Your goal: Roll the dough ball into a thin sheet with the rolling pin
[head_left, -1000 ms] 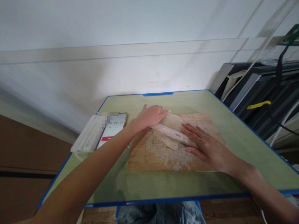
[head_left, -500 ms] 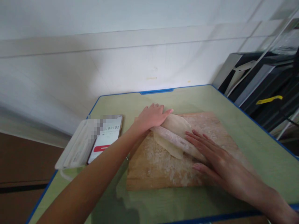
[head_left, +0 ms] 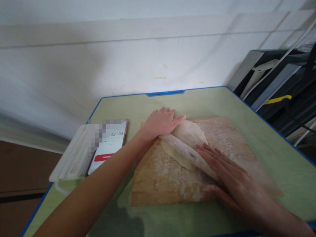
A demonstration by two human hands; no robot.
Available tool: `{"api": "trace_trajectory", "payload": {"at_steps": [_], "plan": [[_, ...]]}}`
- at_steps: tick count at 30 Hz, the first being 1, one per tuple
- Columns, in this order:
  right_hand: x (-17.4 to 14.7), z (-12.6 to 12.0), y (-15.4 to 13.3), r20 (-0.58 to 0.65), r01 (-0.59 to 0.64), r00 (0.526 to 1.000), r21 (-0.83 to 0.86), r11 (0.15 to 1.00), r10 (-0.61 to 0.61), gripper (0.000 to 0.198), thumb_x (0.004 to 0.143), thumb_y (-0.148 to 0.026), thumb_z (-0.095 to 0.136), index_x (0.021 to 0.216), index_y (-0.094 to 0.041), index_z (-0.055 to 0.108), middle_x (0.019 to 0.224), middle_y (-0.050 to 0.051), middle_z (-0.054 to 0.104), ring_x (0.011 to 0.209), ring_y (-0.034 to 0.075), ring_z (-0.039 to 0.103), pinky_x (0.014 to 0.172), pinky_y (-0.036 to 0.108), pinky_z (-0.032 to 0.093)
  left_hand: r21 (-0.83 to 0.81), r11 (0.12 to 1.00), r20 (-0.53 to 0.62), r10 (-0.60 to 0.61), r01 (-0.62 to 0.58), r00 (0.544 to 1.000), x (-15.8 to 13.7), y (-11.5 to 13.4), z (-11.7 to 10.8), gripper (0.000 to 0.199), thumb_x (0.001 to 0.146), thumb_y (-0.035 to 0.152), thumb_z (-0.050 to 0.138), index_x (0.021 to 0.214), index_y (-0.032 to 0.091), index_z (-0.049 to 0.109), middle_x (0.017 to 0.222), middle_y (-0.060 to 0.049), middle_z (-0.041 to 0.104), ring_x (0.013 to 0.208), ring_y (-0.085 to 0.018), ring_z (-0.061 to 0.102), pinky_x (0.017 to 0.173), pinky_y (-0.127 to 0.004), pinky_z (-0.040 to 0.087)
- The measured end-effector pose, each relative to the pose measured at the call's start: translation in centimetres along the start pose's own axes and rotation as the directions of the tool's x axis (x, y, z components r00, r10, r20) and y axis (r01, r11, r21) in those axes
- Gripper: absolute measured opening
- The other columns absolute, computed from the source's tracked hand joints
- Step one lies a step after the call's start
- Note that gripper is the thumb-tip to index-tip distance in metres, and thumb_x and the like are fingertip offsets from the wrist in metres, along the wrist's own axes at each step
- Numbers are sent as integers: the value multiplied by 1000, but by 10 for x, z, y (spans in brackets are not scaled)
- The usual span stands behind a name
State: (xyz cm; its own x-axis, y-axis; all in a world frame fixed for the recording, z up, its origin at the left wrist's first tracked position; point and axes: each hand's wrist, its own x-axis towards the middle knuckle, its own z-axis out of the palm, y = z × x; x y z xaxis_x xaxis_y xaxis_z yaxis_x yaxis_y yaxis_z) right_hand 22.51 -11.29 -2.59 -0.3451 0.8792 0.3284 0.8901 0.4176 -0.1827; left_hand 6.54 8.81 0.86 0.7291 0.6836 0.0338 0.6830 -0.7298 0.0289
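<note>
Left hand [head_left: 161, 122] far, right hand [head_left: 230, 176] near, both open on your rolling pin [head_left: 181, 146]; apparently flattening dough [head_left: 192, 132]; even pressure advised next.

you are facing a white wall [head_left: 138, 65], and a flat pale band [head_left: 118, 31] is running across it, tilting slightly upward to your right. small yellowish marks [head_left: 160, 78] are showing low on the wall, and soft light is brightening its lower middle while the left side is lying in grey shade. in front of you a table [head_left: 202, 102] is stretching toward the wall, its pale green top wearing a blue edge. to your right, dark flat panels [head_left: 298, 84] are standing at a slant beside the table, a yellow strip [head_left: 278, 99] showing among them. at your lower left a brown surface [head_left: 24, 168] is showing past the table, a black line [head_left: 22, 197] cutting across it.
</note>
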Motion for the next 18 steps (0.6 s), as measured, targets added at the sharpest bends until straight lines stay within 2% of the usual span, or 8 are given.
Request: {"api": "trace_trajectory", "payload": {"at_steps": [5, 12, 18], "plan": [[9, -2, -9, -52, 42, 998, -58, 997, -45, 65, 90, -37, 40, 145, -10, 17, 131, 19, 52, 123, 28, 45, 92, 48, 49, 43, 999, -41, 4, -2, 999, -7, -1, 1, 58, 95, 53, 19, 118, 12, 52, 123, -12, 57, 122, -25, 46, 99, -37, 35], [14, -5, -23, -69, 100, 991, -151, 983, -111, 57, 91, -41, 37, 132, -1, 39, 126, 23, 55, 119, 28, 50, 90, 43, 51, 18, 999, 16, -47, 47, 999, -19, -1, -4, 58, 94, 57, 17, 126, 19, 46, 131, -6, 53, 124, -21, 44, 101, -35, 33], [15, -7, -31, -61, 124, 987, -289, 949, -148, 55, 94, -40, 27, 125, 2, 44, 124, 22, 57, 113, 28, 56, 87, 43, 53, -19, 995, 59, -93, 94, 994, -29, -2, -6, 63, 91, 61, 15, 131, 22, 43, 135, -4, 50, 125, -20, 43, 103, -34, 32]]}}
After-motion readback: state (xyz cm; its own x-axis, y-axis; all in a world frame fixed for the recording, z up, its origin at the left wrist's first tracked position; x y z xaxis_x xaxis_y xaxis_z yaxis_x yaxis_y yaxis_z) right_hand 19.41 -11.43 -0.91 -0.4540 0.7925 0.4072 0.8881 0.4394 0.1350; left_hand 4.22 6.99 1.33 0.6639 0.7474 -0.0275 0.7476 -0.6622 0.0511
